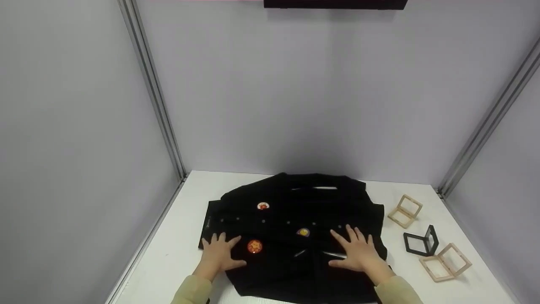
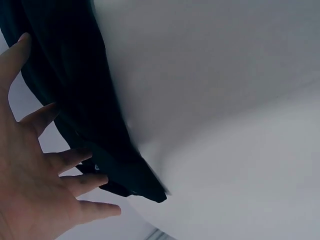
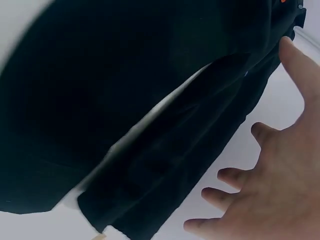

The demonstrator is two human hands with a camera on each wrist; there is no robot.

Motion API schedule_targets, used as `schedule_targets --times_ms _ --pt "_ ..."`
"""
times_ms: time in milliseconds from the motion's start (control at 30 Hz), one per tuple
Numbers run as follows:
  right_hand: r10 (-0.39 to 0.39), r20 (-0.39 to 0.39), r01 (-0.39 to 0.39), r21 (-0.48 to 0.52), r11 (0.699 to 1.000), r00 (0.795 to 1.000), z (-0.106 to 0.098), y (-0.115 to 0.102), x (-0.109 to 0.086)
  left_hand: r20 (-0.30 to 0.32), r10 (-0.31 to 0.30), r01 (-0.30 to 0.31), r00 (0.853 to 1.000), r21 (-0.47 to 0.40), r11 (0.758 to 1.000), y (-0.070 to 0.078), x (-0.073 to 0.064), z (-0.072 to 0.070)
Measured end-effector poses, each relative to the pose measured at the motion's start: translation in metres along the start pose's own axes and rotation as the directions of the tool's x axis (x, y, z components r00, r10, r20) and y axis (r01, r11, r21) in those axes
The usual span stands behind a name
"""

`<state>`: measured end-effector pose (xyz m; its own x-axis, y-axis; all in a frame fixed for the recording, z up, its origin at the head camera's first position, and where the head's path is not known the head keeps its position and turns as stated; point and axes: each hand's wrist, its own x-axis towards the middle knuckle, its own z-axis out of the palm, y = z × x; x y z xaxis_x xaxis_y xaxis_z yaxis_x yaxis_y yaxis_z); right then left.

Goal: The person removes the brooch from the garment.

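Observation:
A black button-front garment (image 1: 278, 270) with collar and sleeves lies spread on the white table, its row of buttons running sideways. It bears an orange round patch (image 1: 255, 246), a red-and-white patch (image 1: 263, 205) and a purple-and-yellow patch (image 1: 303, 232). My left hand (image 1: 218, 254), fingers spread, is over the garment's left edge, beside the orange patch. Over its right part my right hand (image 1: 356, 252) has its fingers spread too, near a sleeve. Both wrist views show straight fingers beside the dark cloth (image 2: 80, 75), with nothing gripped.
At the right of the white table (image 1: 168, 257) stand two light wooden hinged frames (image 1: 401, 216) and a black hinged frame (image 1: 427, 245) between them, all opened. Grey panels (image 1: 270, 105) wall the table at back and sides. A dark box-like object (image 1: 335, 3) hangs high up.

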<state>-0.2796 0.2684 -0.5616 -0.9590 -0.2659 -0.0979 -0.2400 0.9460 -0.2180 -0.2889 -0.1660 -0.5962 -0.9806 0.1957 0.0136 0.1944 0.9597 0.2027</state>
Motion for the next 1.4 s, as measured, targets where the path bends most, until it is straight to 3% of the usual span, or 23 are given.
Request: schedule_targets --times_ms 233,733,1067,1400 --pt "-0.047 0.006 0.047 0.014 0.999 0.999 -0.008 -0.024 0.018 0.022 0.007 -0.006 1.000 -0.061 0.998 0.002 0.002 -0.004" --pt "-0.142 0.012 0.143 -0.073 0.987 0.990 -0.006 -0.083 0.047 0.057 0.003 0.000 0.998 -0.051 0.999 0.005 0.006 -0.004" --pt "-0.238 -0.011 0.234 -0.136 0.963 0.971 0.007 -0.123 0.070 0.050 0.004 -0.003 0.999 -0.020 1.000 0.009 0.005 -0.003" --pt "-0.291 -0.061 0.278 -0.166 0.946 0.955 0.026 -0.144 0.083 0.031 0.014 -0.013 0.999 -0.022 1.000 0.007 0.004 0.000"
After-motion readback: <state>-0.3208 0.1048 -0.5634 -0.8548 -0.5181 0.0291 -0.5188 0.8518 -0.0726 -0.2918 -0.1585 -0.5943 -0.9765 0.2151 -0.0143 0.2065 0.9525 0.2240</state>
